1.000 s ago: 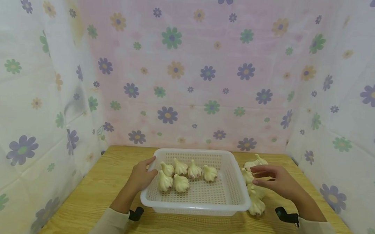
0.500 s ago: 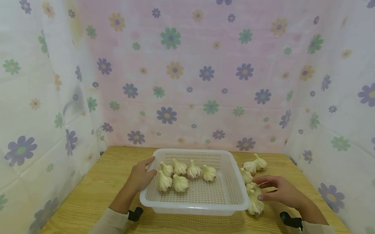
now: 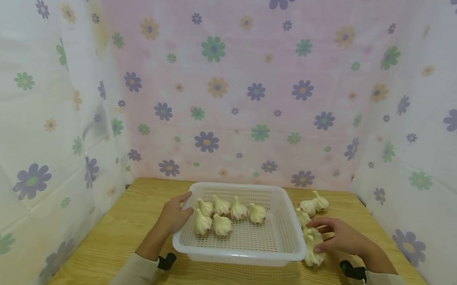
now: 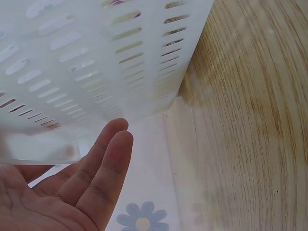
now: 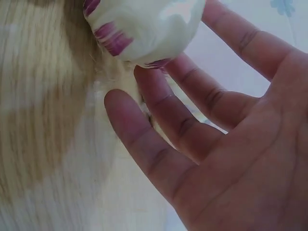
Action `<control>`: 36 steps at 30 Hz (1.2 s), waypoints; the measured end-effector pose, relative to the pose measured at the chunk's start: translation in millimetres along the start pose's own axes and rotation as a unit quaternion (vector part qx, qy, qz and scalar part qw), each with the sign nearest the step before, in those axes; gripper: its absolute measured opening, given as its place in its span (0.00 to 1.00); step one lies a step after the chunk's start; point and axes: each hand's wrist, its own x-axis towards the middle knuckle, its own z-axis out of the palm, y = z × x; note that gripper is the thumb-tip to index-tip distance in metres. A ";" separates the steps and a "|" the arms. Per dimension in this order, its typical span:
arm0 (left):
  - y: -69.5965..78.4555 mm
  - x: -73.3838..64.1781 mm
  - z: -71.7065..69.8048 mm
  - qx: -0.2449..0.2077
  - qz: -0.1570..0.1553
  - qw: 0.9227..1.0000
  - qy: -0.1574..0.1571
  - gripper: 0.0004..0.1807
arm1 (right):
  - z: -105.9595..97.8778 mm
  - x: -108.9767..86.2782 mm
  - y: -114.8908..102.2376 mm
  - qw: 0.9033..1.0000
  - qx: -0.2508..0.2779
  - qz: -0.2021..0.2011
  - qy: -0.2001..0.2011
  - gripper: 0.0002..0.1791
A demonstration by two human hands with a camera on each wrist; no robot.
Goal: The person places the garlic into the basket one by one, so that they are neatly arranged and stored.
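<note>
A white slotted plastic basket (image 3: 239, 254) stands on the wooden table with several garlic bulbs (image 3: 222, 225) in its left and back part. My left hand (image 3: 173, 216) holds its left rim, thumb over the edge; in the left wrist view the fingers (image 4: 113, 154) lie along the outer wall. Right of the basket, my right hand (image 3: 344, 239) has thumb and fingers around a garlic bulb (image 5: 149, 29) with purple marks at its base. Another bulb (image 3: 313, 259) lies just in front of it, by the basket's corner.
Behind the right hand, more garlic bulbs (image 3: 308, 206) lie along the basket's right side. Flower-print cloth (image 3: 251, 152) closes off the back and both sides of the wooden table (image 3: 105, 239). Black wrist mounts (image 3: 166, 262) sit under both forearms.
The right hand has come down and toward me, from beside the rear bulbs to a bulb nearer the front. My left hand stays at the basket rim.
</note>
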 end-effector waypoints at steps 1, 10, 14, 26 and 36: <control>0.1 0.2 0.0 0.001 0.000 1.000 0.000 0.35 | -0.1 0.1 -0.3 1.000 0.000 0.002 -0.002 0.34; -1.1 1.0 0.2 0.008 -0.001 1.000 0.000 0.35 | -1.1 0.4 7.7 0.999 -0.033 0.004 0.011 0.31; -1.3 1.2 0.2 0.006 0.001 1.000 -0.002 0.35 | -2.1 -0.6 15.4 0.998 -0.045 0.000 0.034 0.31; 0.2 0.3 -1.0 -0.009 0.000 1.000 -0.003 0.36 | -9.9 -7.6 20.0 0.996 -0.025 0.056 0.070 0.34; 0.1 0.3 -0.9 -0.006 0.005 1.000 -0.004 0.36 | -15.1 -14.0 26.0 0.992 -0.015 0.090 0.088 0.37</control>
